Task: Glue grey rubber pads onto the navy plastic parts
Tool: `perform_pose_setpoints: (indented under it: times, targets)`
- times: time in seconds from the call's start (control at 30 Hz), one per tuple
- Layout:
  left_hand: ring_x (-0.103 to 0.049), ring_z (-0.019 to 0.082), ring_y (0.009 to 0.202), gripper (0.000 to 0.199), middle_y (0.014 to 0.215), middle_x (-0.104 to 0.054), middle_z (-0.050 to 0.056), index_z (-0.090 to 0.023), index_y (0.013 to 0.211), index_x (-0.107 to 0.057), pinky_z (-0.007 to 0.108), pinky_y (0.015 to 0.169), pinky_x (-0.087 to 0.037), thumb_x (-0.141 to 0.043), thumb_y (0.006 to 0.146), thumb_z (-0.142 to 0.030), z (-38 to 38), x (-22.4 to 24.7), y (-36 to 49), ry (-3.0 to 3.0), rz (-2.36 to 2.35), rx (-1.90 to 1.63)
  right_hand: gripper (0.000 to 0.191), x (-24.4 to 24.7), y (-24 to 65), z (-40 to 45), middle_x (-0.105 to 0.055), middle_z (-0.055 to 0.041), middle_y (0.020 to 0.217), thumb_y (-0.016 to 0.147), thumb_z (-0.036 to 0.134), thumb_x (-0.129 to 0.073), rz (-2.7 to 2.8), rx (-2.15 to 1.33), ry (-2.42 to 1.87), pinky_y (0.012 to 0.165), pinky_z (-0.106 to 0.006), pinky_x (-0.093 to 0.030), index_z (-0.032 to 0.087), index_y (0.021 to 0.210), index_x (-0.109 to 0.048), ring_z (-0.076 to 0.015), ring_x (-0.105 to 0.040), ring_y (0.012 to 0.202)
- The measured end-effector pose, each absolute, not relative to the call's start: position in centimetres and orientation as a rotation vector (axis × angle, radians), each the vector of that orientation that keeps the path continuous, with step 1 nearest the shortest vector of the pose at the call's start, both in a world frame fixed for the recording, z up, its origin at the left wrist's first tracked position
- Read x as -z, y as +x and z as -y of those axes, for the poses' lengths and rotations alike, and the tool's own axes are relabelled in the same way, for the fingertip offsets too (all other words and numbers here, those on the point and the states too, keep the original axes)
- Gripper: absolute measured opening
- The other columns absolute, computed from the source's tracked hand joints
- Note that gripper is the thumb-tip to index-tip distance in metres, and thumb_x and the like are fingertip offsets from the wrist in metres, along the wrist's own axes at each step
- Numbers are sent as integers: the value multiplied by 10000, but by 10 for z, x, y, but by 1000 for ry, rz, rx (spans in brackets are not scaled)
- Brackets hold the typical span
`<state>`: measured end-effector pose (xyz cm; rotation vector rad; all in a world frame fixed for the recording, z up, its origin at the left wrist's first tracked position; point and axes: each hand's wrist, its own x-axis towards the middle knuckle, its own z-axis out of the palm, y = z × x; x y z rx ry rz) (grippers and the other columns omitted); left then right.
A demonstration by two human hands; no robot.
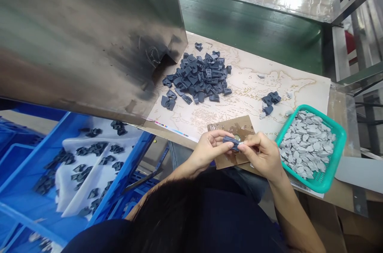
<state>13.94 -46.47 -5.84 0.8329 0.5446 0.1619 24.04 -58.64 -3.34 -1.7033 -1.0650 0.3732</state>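
Note:
My left hand (208, 147) pinches a dark grey-blue plastic part (231, 141) between thumb and fingers. Close against its right end, my right hand (261, 152) holds a small pale grey piece (240, 144) in a pinch; whether it sits in the part or only touches it I cannot tell. Both hands are over a brown board (231, 159) at the table's near edge. Beyond them lies a heap of similar dark parts (200, 75) on a map-printed sheet (239, 103). To the right, a green basket (339, 153) holds many light grey pieces (308, 141).
A few dark parts (270, 101) lie apart near the basket. A large metal panel (89, 37) stands on the left. Below it, a blue crate (26, 209) holds more dark parts on white cloth (70, 183). A green conveyor belt (254, 27) runs behind the sheet.

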Motion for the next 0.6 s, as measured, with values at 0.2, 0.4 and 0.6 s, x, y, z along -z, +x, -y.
perform_pose_setpoints:
  times: [0.2,0.4,0.6]
  targets:
    - [-656,128,537,459,638,-688,22,-133,800,-672,212,550,-559,-819,534,-478,470,68,141,884,-554,-131,312,39,236,582,-575,10,584,862,455,-558,998,-445,-1761,432,-223,-407,212,691,-464,-118,-528,464]
    - [-689,179,745,551,891,-711,75,-173,1105,-599,278,658,-568,-744,659,-462,456,81,140,1100,-491,-229,256,26,261,578,-596,9,588,868,435,-528,1055,-697,-1907,450,-226,-403,196,787,-566,-134,-549,497]
    - [-535,287,1139,386,1132,-633,130,-176,1100,-608,448,1024,-393,-611,767,-370,379,110,122,2026,-946,-935,111,20,385,525,-523,46,497,823,218,-632,699,-498,-2403,456,-213,-356,156,738,-596,-96,-473,428]
